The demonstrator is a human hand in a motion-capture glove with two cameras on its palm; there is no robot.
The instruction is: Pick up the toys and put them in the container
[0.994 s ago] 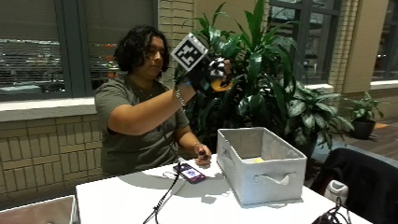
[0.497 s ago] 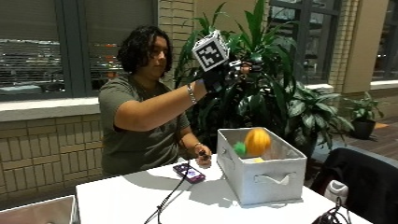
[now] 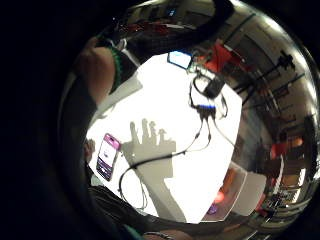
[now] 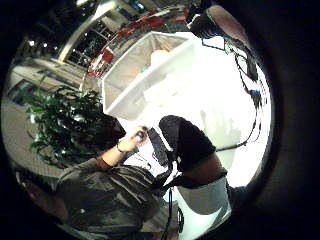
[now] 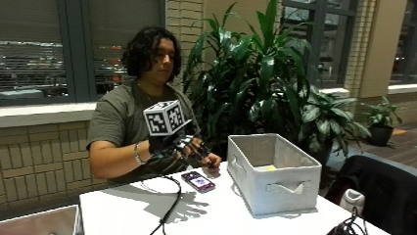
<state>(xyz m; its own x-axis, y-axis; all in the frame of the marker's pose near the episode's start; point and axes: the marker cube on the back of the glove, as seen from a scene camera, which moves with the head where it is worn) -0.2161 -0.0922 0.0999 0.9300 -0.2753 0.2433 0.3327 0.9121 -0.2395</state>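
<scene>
In the outside view my gloved right hand (image 5: 174, 147) hovers low over the white table (image 5: 215, 215) with its fingers spread and nothing in it. Its shadow (image 3: 149, 144) falls on the tabletop with the fingers apart. The light grey fabric container (image 5: 279, 180) stands to the hand's right, apart from it. A bit of a yellow-orange toy (image 5: 266, 168) shows inside against the far wall. The little finger side palm view shows the container (image 3: 254, 192) with an orange-red toy (image 3: 219, 196) in it. From above, the thumb side palm view shows the container (image 4: 145, 85) and a pale orange toy (image 4: 161, 54).
A purple phone (image 5: 198, 181) lies on the table just below and right of the hand, with the person's bare left hand (image 5: 210, 160) resting beside it. A black cable (image 5: 171, 205) runs across the table. A second grey bin (image 5: 39, 223) sits at the front left corner. Large plants (image 5: 261, 83) stand behind.
One second ago the hand was raised high, holding an orange toy. It let go and the toy fell into the container. The hand has since come down to just above the table.
</scene>
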